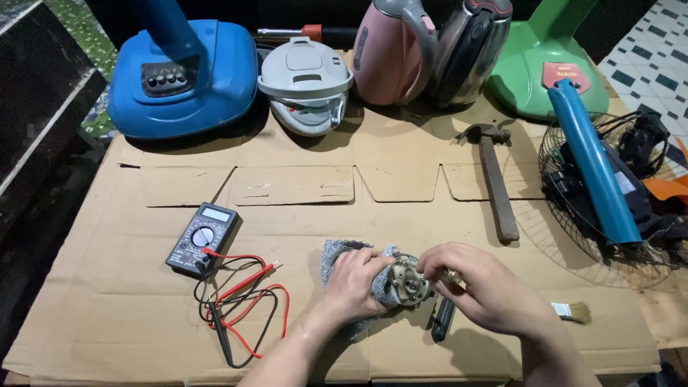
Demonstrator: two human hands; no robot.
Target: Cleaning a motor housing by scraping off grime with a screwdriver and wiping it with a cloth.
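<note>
Holding a small motor in a grey cloth at lower centre, the left hand wraps its fingers round it; the right hand pinches a brass part beside it. Wiping seems underway, needing steady grip. Farther up lie a multimeter and hammer.

The left hand presses a grey cloth against a small round motor part, which the right hand grips from three o'clock. A multimeter lies at nine o'clock, a hammer at one o'clock on the cardboard-covered tabletop.
</note>
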